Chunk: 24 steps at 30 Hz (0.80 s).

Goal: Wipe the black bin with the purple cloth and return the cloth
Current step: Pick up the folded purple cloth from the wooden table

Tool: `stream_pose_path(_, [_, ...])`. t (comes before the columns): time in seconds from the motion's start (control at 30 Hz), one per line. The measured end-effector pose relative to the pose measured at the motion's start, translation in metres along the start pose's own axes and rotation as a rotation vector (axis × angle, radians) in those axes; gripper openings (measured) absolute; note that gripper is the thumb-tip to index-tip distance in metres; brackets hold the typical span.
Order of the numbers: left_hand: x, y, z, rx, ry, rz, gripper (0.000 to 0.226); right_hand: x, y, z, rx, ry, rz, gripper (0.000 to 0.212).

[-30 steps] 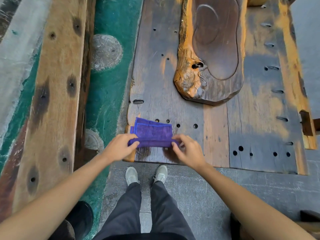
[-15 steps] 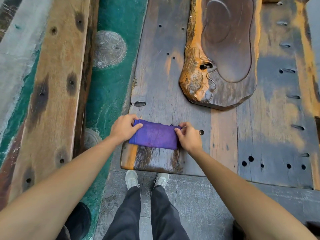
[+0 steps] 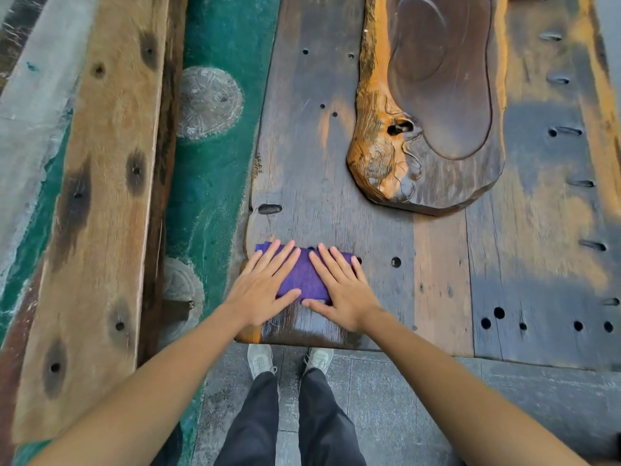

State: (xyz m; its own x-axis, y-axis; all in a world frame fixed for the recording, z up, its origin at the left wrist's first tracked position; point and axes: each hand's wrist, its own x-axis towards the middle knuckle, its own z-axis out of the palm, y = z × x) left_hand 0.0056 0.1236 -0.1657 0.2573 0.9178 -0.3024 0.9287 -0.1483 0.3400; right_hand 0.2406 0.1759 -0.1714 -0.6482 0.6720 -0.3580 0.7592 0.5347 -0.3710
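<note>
Since half a second earlier, both hands had let go of the cloth's ends and flattened on top of it. The left hand (image 3: 260, 290) and right hand (image 3: 342, 294) lay palm down, fingers spread, gripping nothing, pressing the folded purple cloth (image 3: 302, 275) onto the wooden table (image 3: 336, 183) near its front left corner, with the carved wooden tray (image 3: 437, 105) well behind.

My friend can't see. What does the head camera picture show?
Two hands, left hand and right hand, press flat on a folded purple cloth near the front edge of a dark wooden table. A carved wooden tray lies farther back.
</note>
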Motion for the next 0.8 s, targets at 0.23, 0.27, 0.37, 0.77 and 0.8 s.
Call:
stream_pose_path(0.23, [0.003,0.037,-0.013,0.252,-0.01,0.013,0.097,-0.012,-0.004,-0.015,-0.043,0.051,-0.019,0.081])
stream_pose_path(0.27, [0.004,0.044,-0.012,0.272,-0.015,0.03,0.092,-0.017,-0.005,-0.017,-0.048,0.094,-0.019,0.073])
stream_pose_path(0.37, [0.011,0.062,-0.005,0.272,-0.08,-0.009,0.084,-0.025,-0.009,-0.025,-0.187,0.229,-0.046,0.05])
stream_pose_path(0.77, [0.024,0.068,-0.1,-1.12,-0.381,-0.251,0.01,-0.002,-0.006,-0.157,0.801,0.17,0.198,0.021])
stream_pose_path(0.8, [0.021,0.069,-0.107,-1.341,-0.455,-0.287,0.018,-0.005,-0.006,-0.16,1.022,0.177,0.269,0.028])
